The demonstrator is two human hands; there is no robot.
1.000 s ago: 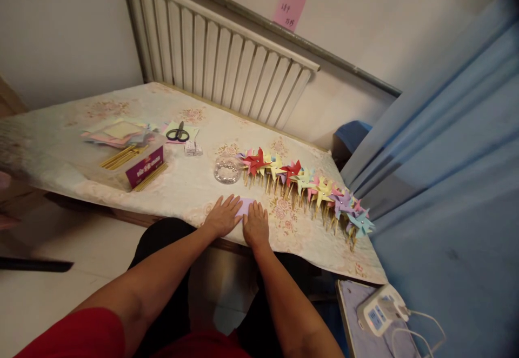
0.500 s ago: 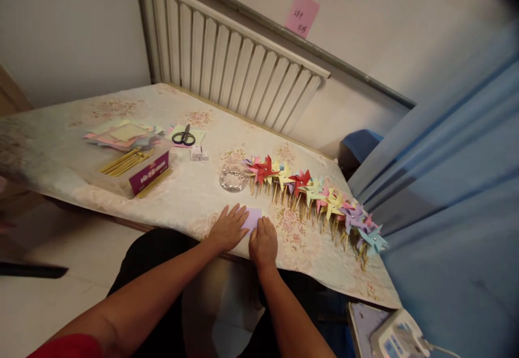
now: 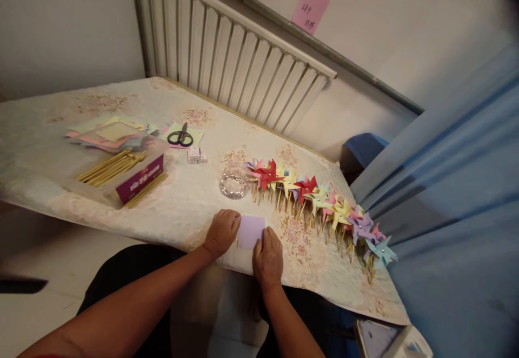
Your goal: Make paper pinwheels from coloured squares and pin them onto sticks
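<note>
A square of purple paper (image 3: pixel 251 232) lies on the table near its front edge, between my two hands. My left hand (image 3: pixel 223 232) is closed at the paper's left edge, fingers drawn together and fingertips partly hidden. On the right edge, my right hand (image 3: pixel 268 258) holds the paper, thumb and fingers close together. Beyond the paper stands a round clear dish (image 3: pixel 234 183) with small shiny pieces in it. A long row of colourful paper pinwheels (image 3: pixel 307 186) on sticks stretches away to the right of the dish.
To the left, a clear box (image 3: pixel 140 179) holds thin wooden sticks (image 3: pixel 111 167). Behind it lies a pile of coloured paper sheets (image 3: pixel 115 133). Black-handled scissors (image 3: pixel 180 136) rest on paper, near small white boxes (image 3: pixel 197 156). A radiator (image 3: pixel 235 50) and a blue curtain (image 3: pixel 454 185) border the table.
My left hand has gone from lying spread on the paper to closed at its left edge, uncovering more of the purple square. My right hand stays at the right edge. The view has shifted slightly.
</note>
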